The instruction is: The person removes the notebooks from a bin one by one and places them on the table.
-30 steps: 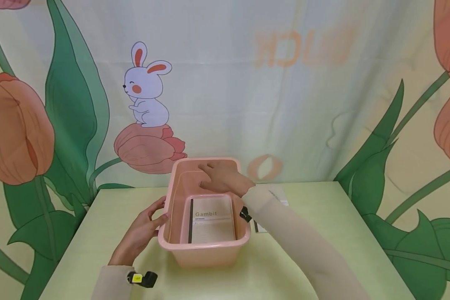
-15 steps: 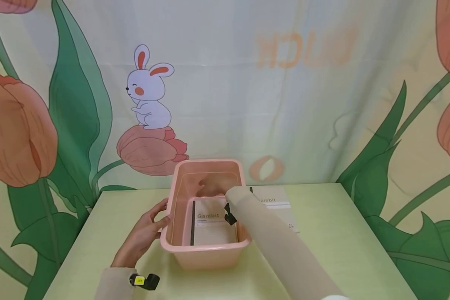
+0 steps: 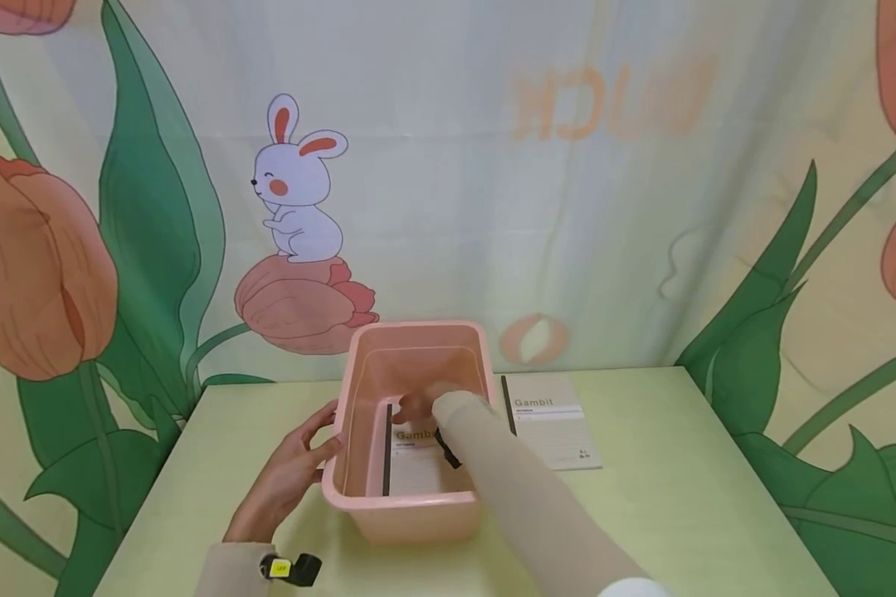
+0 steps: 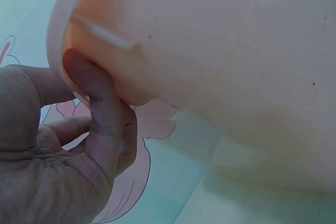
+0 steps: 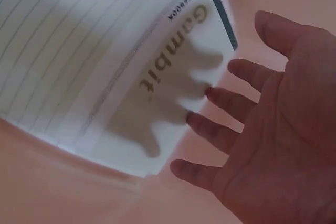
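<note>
A pink plastic basin (image 3: pixel 411 503) stands on the table, and its left rim is pinched by my left hand (image 3: pixel 280 474). In the left wrist view the thumb and fingers of that left hand (image 4: pixel 73 145) curl about the basin's rim (image 4: pixel 56 40). Inside the basin lies a pale Gambit notebook (image 3: pixel 411 468) with a dark spine. My right hand (image 3: pixel 421 404) reaches down into the basin over the notebook's far end. Seen from the right wrist, this right hand (image 5: pixel 273 114) has spread, extended fingers with tips at the top edge of the notebook (image 5: pixel 100 56); whether they all touch is unclear.
A second Gambit notebook (image 3: pixel 556 427) lies flat on the pale green table (image 3: pixel 664 489), just right of the basin. Behind the table hangs a curtain (image 3: pixel 433 207) printed with tulips and a rabbit.
My right hand has come down from above the basin's far end to the notebook's top edge. The second notebook is now uncovered by the arm. My left hand keeps its hold on the rim.
</note>
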Action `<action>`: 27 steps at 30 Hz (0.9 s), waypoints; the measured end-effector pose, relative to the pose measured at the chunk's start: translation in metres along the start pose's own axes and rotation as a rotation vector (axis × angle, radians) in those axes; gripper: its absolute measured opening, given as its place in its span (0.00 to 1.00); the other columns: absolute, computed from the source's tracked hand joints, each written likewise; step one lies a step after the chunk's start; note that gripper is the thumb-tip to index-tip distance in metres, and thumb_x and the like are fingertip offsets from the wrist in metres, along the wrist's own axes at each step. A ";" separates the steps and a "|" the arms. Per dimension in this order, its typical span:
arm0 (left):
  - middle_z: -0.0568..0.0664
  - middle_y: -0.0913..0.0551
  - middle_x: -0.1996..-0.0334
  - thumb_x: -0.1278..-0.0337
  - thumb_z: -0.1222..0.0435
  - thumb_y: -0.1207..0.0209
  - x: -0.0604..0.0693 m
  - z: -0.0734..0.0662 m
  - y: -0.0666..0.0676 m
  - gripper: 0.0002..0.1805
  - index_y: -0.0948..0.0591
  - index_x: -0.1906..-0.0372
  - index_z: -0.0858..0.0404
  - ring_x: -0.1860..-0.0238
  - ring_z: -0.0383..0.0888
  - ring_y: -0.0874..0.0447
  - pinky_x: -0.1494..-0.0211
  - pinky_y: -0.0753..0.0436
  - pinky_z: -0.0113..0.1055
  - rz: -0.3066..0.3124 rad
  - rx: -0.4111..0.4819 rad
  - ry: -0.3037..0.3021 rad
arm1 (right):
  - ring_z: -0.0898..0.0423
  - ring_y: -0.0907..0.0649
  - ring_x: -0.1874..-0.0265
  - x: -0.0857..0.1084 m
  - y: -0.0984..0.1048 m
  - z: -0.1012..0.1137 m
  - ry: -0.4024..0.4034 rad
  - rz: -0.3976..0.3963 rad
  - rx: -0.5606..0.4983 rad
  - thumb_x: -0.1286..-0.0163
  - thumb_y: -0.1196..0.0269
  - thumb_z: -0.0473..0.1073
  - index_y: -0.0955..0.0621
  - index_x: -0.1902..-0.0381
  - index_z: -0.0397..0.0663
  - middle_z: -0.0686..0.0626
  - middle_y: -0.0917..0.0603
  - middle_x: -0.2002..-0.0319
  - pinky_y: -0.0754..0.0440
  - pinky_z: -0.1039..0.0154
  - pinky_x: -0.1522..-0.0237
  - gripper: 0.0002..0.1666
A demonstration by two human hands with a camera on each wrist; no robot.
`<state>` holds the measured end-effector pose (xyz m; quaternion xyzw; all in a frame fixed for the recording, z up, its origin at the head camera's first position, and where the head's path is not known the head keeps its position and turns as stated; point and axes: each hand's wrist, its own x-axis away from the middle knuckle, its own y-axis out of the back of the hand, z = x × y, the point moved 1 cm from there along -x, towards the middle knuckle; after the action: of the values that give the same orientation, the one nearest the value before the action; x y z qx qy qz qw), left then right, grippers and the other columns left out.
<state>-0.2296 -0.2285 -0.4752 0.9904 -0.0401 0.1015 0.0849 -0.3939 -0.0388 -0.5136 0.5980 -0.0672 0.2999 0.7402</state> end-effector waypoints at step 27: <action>0.55 0.43 0.26 0.31 0.59 0.43 0.004 -0.002 -0.002 0.37 0.45 0.23 0.44 0.28 0.60 0.39 0.37 0.24 0.57 -0.004 0.003 0.027 | 0.57 0.24 0.53 0.001 -0.004 0.002 -0.034 -0.037 -0.190 0.56 0.24 0.64 0.21 0.57 0.62 0.58 0.24 0.56 0.20 0.56 0.49 0.30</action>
<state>-0.2258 -0.2264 -0.4725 0.9892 -0.0367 0.1145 0.0842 -0.3910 -0.0404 -0.5159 0.5313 -0.0967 0.2681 0.7978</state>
